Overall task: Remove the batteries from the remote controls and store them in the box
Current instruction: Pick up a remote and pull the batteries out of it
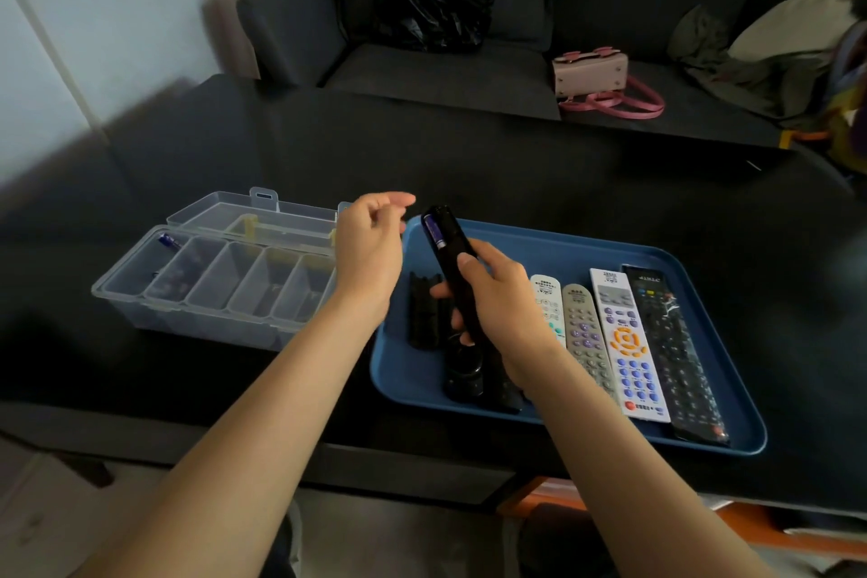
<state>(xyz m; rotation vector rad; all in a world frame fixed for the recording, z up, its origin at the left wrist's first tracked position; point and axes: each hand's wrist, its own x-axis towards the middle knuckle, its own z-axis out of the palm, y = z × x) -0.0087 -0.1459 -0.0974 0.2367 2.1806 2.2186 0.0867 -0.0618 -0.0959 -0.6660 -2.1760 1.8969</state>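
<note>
Head view: right hand [492, 296] is gripping a black remote [452, 263] over the tray [732, 441], fingers wrapped round it, one battery [434, 232] showing in its open bay (cover [424, 314] lying beneath). Left hand [370, 244] is hovering beside, fingers loosely curled, empty. Next, I judge: prying that battery out, then carrying it to the box [211, 296], where one battery [169, 241] is lying.

The scene is dim and low in contrast. Daylight enters from the pale wall [56, 61] at upper left (motion-smeared). Wide-angle distortion bends edges far from it. The dark table [516, 183] shows soft sheen.
</note>
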